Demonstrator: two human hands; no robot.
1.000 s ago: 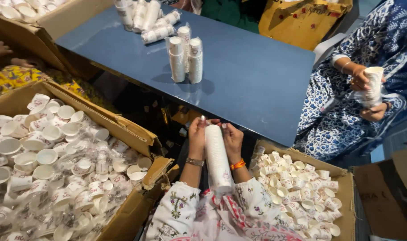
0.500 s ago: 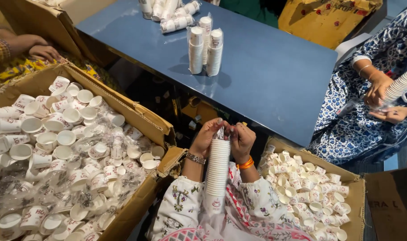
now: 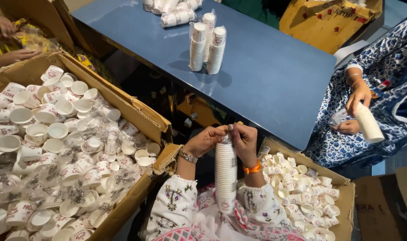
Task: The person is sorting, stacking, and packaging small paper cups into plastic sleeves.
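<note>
Tall stack of paper cups (image 3: 225,176) upright over lap, looks wrapped in clear plastic sleeve, hard to be sure. Left hand (image 3: 206,140) and right hand (image 3: 244,142) both at top end, fingers pinched narrow on sleeve mouth. Cardboard box (image 3: 136,116) of loose cups at left, smaller cup box (image 3: 341,187) at right. Blue table (image 3: 266,76) ahead with three wrapped stacks (image 3: 208,42) standing. Co-worker's hand (image 3: 358,96) at far right holds another stack (image 3: 368,122).

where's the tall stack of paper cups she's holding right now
In the head view the stack of paper cups stands upright at bottom centre, its top pinched between the left hand and right hand, between the two cardboard boxes, just before the blue table.
</note>
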